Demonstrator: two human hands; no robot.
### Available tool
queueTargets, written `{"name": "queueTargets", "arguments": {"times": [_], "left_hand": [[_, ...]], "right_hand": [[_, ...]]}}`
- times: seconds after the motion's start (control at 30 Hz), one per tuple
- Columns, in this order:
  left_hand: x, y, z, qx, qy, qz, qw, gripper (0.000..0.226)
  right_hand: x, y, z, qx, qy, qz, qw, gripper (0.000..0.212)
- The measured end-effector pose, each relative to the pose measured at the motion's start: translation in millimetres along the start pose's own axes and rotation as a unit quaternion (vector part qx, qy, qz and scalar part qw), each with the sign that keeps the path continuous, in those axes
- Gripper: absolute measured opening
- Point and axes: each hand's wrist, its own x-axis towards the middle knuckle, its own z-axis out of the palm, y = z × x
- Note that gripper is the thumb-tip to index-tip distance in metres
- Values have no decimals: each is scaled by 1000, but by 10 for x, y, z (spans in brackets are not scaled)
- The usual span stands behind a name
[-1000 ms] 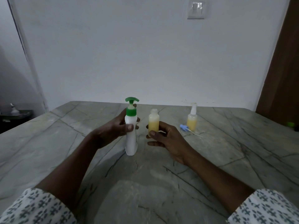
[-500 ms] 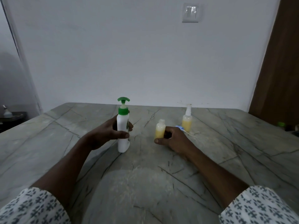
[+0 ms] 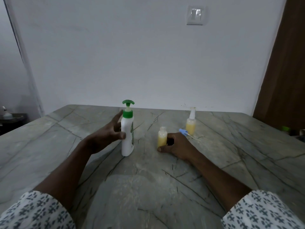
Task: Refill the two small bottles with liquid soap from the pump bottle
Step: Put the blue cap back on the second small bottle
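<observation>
Two hands rest on a grey stone table (image 3: 148,187): the left hand (image 3: 105,138), which gripped the white pump bottle (image 3: 127,134) a moment ago, now spreads wide with only its thumb touching the upright bottle, while the right hand (image 3: 176,144) curls round the foot of the uncapped small bottle (image 3: 162,138), now set down further from the pump. Filling this one looks finished, so the blue cap (image 3: 182,131) just behind the right hand likely comes next. The second small bottle (image 3: 191,124) stands beyond, short of the far edge; bare table lies before both arms.
</observation>
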Motion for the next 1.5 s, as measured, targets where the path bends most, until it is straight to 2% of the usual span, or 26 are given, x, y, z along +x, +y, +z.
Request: {"name": "queueTargets", "arguments": {"times": [0.07, 0.13, 0.23, 0.3, 0.33, 0.4, 0.5, 0.57, 0.63, 0.7, 0.77, 0.87, 0.93, 1.03, 1.1, 1.2, 1.27, 1.37, 1.43, 1.47, 1.5], "left_hand": [[-15, 72, -58, -9, 92, 53, 994, 144], [-32, 207, -96, 1, 215, 148, 965, 120], [-81, 482, -44, 59, 386, 309, 867, 61], [-143, 624, 117, 132, 422, 368, 818, 44], [-175, 677, 247, 158, 407, 386, 813, 44], [-201, 734, 561, 173, 336, 407, 832, 45], [-101, 651, 979, 192, 233, 397, 867, 47], [-3, 491, 1184, 222, 226, 326, 891, 29], [71, 342, 1299, 240, 270, 208, 909, 12], [126, 239, 1347, 249, 299, 104, 915, 27], [170, 165, 1336, 260, 285, 36, 922, 51], [250, 62, 1283, 240, 183, -46, 952, 90], [303, 18, 1292, 213, 136, -62, 966, 101], [345, -5, 1315, 196, 132, -36, 971, 97], [350, -11, 1304, 185, 143, -15, 972, 90], [350, -15, 1277, 178, 153, 2, 972, 81], [348, -12, 1280, 175, 159, 3, 972, 76], [328, -4, 1295, 170, 171, 5, 971, 52], [307, 8, 1292, 167, 171, 2, 971, 43], [303, 12, 1288, 160, 174, 2, 972, 43], [303, 15, 1283, 154, 178, 3, 972, 43]], "right_hand": [[0, -3, -4, -5, 0, 1, 1000, 25], [-5, -10, -11, -1, 1, 3, 1000, 26], [-8, 0, -11, 4, -4, 17, 1000, 28], [-3, -10, -13, -17, -6, 16, 1000, 36], [5, -13, -19, -27, -8, 17, 999, 40], [3, -33, -76, -36, -16, 27, 999, 45], [-16, -46, -291, 31, 8, 50, 998, 50], [10, 25, -487, 10, 99, 52, 994, 36], [63, 136, -697, -99, 216, 65, 969, 21], [148, 235, -837, -179, 250, 83, 948, 24], [229, 265, -869, -241, 208, 76, 945, 24], [339, 269, -721, -308, 137, 36, 941, 21], [400, 317, -594, -361, 106, 20, 926, 17], [464, 364, -440, -440, 57, -2, 896, 12], [472, 324, -382, -471, 55, 2, 880, 8], [496, 306, -364, -472, 42, 26, 880, 15], [513, 274, -375, -441, 48, -1, 896, 12], [503, 115, -436, -378, 64, -19, 924, 14], [442, -113, -531, -208, 78, 23, 975, 20], [432, -189, -601, -87, 113, 20, 990, 17], [375, -331, -668, 28, 161, -6, 987, 13]]}}
